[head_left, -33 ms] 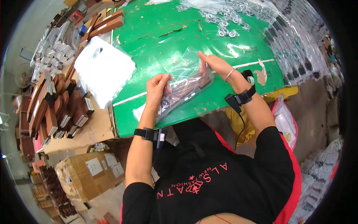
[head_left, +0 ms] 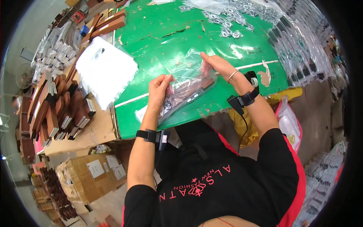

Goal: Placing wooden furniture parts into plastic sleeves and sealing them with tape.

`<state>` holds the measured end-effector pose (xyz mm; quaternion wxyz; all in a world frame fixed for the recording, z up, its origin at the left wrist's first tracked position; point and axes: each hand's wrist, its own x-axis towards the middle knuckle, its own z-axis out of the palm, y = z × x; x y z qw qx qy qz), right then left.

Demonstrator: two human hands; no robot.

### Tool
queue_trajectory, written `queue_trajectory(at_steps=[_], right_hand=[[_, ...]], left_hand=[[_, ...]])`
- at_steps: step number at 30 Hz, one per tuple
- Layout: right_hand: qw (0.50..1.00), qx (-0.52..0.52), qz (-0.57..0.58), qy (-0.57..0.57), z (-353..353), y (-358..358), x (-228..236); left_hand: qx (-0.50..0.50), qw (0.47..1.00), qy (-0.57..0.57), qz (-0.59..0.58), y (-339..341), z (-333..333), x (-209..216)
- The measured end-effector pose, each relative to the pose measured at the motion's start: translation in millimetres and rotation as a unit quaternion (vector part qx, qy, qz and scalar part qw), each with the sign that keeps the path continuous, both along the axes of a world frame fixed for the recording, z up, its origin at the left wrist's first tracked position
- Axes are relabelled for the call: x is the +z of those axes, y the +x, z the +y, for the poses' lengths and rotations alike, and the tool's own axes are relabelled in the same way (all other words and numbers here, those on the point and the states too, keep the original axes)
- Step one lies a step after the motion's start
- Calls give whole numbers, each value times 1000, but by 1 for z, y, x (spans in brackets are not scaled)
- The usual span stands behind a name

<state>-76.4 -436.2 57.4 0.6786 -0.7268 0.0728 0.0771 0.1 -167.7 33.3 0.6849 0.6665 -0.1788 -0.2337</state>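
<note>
A clear plastic bag (head_left: 185,81) lies on the green tabletop near its front edge, slanting up to the right. Inside it shows a brown wooden piece (head_left: 194,86), with small, shiny hardware towards the bag's left end that I cannot make out well. My left hand (head_left: 159,90) is closed, thumb and fingers pinching the bag's film at its left part. At the right end, my right hand (head_left: 216,65) grips the bag's upper edge between thumb and fingers, some of which are hidden behind the film.
A stack of white bags (head_left: 106,70) lies left of my hands, beside piled brown wooden pieces (head_left: 56,109). Small hardware packets (head_left: 230,19) are scattered at the back. Filled clear bags (head_left: 298,53) line the right. A cardboard box (head_left: 90,178) stands at lower left.
</note>
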Motion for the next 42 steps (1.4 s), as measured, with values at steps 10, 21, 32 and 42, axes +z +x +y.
queue_trajectory(at_steps=[10,21,32,42], right_hand=[[967,-142,-197,-72,11,-24,8],[957,12,-155,-245,18,-50,35],[788,19,-313,-529,16,-66,24],[927,-41,-290,-234,1,-54,-7]], left_hand=[[22,998,-63,6,-4,1,4],[23,998,-61,-22,-2,3,1],[120,846,89,-512,-20,-2,13],[-26,830,220,-512,-31,-1,24]])
